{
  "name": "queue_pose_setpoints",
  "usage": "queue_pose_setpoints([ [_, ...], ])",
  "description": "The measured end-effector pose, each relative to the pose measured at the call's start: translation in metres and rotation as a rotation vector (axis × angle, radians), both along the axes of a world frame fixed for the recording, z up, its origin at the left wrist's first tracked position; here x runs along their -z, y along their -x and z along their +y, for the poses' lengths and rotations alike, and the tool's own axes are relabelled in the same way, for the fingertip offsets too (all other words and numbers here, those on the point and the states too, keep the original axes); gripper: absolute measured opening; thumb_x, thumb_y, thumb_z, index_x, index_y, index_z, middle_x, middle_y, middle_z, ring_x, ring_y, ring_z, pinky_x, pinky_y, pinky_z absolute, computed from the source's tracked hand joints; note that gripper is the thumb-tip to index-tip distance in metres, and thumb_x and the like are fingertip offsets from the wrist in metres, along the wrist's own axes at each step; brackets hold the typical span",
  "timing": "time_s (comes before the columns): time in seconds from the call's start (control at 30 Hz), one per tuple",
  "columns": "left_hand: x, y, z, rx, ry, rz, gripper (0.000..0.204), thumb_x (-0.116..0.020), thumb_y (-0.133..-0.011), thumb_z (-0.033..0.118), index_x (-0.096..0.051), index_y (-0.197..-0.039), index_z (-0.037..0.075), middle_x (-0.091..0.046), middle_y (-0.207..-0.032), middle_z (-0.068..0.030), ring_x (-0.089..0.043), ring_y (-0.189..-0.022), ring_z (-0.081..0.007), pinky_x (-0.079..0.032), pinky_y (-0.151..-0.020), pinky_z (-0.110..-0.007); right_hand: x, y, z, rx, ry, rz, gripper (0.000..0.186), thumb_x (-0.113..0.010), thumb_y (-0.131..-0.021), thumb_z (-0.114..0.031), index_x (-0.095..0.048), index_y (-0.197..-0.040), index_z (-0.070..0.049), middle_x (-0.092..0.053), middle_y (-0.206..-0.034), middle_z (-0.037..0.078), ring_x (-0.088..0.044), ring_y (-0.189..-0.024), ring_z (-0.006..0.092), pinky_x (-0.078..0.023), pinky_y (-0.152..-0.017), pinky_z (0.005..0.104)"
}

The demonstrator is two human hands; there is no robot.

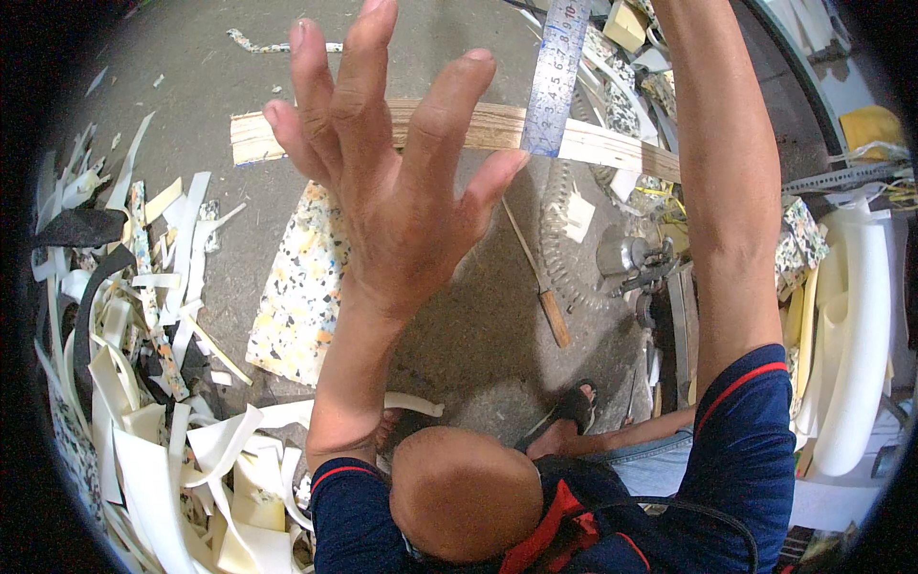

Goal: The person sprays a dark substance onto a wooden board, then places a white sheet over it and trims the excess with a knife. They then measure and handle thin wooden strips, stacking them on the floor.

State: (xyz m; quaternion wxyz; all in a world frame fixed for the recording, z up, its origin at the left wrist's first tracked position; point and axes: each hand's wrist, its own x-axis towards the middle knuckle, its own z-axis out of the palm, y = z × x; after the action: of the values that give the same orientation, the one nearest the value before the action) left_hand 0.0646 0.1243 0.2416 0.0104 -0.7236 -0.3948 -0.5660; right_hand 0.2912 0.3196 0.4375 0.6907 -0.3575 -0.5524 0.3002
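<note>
My left hand (402, 182) is spread with its palm down over a pale, layered wooden strip (612, 145), fingers apart. The strip runs crosswise, and part of it is hidden behind the fingers. A metal ruler (552, 86) lies over the strip, pointing away from me and out past the top edge. My thumb tip is at the ruler's near corner. My right forearm (732, 163) reaches forward along the right, passing over the strip's right end. The right hand is beyond the top edge.
A speckled foam slab (301, 297) lies below the strip. On the floor is a thin tool with a wooden handle (553, 318), beside a coiled clear hose (557, 225) and a metal spray gun (626, 256). Foam offcuts (153, 450) heap up at left; white foam rolls (846, 354) stand right.
</note>
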Motion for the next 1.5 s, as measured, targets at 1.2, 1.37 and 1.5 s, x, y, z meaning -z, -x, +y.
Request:
queue_pose_setpoints([
  [1.2,0.039,0.003,0.025,-0.070,-0.240,-0.162,0.119,-0.083,-0.064,0.072,-0.032,-0.156,0.016,-0.010,-0.165,-0.0296,-0.004,-0.155,-0.0450,-0.004,-0.118,-0.070,-0.004,0.003,-0.016,0.024,0.019,-0.038,0.022,-0.048,-0.108,-0.024,-0.051,-0.090,-0.011,-0.050,-0.069,-0.002,-0.047,-0.052,0.0090,-0.041,-0.042,0.0257],
  [1.37,0.055,-0.004,0.026,-0.173,-0.119,-0.302,0.149,-0.078,-0.060,0.083,0.001,-0.164,0.012,0.019,-0.161,-0.0375,0.016,-0.151,-0.0522,0.004,-0.113,-0.077,-0.022,0.019,-0.012,-0.023,0.076,-0.003,0.019,-0.047,-0.109,-0.024,-0.049,-0.094,-0.013,-0.050,-0.068,-0.003,-0.045,-0.049,0.0064,-0.037,-0.040,0.0228],
  [1.5,0.062,-0.009,0.017,-0.121,-0.013,-0.353,0.160,-0.080,-0.059,0.081,0.017,-0.160,0.006,0.030,-0.158,-0.0361,0.025,-0.148,-0.0531,0.006,-0.115,-0.074,-0.026,0.041,-0.008,0.025,0.130,-0.050,0.018,-0.046,-0.109,-0.026,-0.048,-0.096,-0.013,-0.052,-0.069,-0.003,-0.044,-0.049,0.0058,-0.037,-0.038,0.0224],
])
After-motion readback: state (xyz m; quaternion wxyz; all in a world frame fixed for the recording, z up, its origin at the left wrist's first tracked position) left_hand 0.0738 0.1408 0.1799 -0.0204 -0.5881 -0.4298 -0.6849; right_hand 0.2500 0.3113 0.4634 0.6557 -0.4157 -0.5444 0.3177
